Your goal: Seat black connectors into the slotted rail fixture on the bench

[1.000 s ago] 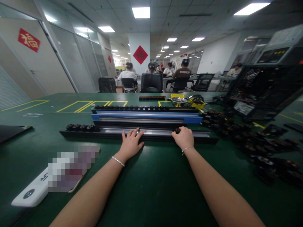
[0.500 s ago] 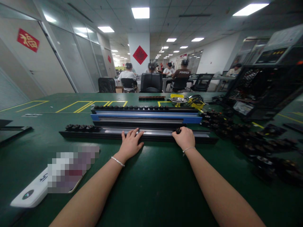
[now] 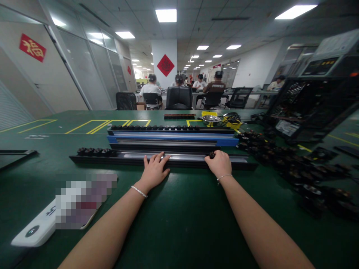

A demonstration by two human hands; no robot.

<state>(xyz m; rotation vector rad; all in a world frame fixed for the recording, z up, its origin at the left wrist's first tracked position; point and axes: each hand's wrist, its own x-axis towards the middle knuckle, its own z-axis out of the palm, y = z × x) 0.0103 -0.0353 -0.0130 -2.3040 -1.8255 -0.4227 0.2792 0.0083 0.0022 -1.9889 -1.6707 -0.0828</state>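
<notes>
A long black rail [image 3: 185, 161] with a shiny inner channel lies across the green table. My left hand [image 3: 155, 170] rests on its front edge near the middle, fingers spread, holding nothing. Farther right, my right hand [image 3: 220, 163] is closed around a small black part [image 3: 211, 154] at the rail; only a bit of the part shows past the fingers. Several black knobby parts [image 3: 97, 151] sit in a row at the rail's left end. Behind it stands a blue rail [image 3: 168, 138], and beyond that a black rail topped with a row of similar parts [image 3: 157, 128].
A heap of black parts [image 3: 294, 160] spreads over the right side. Front left lie a white device [image 3: 35, 231] and a blurred-out flat object [image 3: 98, 201]. A metal bowl [image 3: 211, 119] and yellow trays [image 3: 232, 120] stand at the back, and a black open-framed case [image 3: 311, 108] at far right.
</notes>
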